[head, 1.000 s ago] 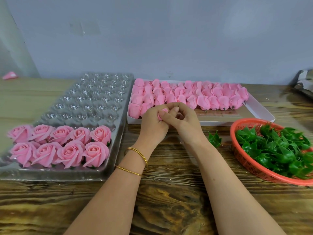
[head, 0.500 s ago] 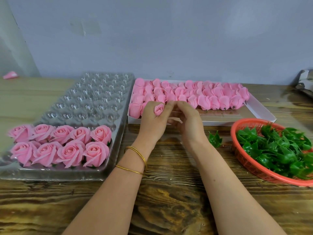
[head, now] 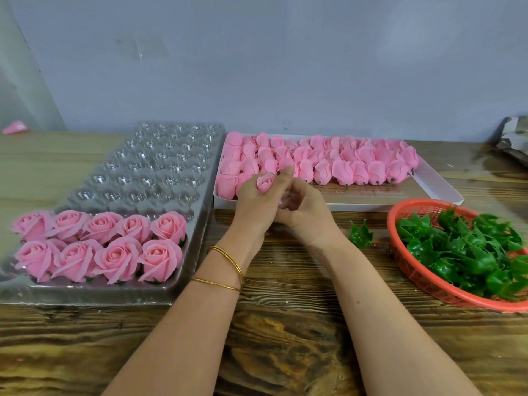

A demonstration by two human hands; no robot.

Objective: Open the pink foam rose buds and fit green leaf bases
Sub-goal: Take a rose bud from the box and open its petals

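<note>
The left hand (head: 255, 204) kept its grip pinched around the pink rose bud (head: 265, 182). The bud stood upright above the fist, over the near edge of the white box (head: 440, 192) of closed buds (head: 343, 170). Half a second earlier the right hand (head: 305, 212) had its fingertips raised against the bud's top. It had since dropped beside the left palm, fingers curled. Whether its grip pinched anything could not be determined. The red basket (head: 400, 252) of green leaf bases (head: 463, 250) remained unmoved on the counter (head: 285, 324).
</note>
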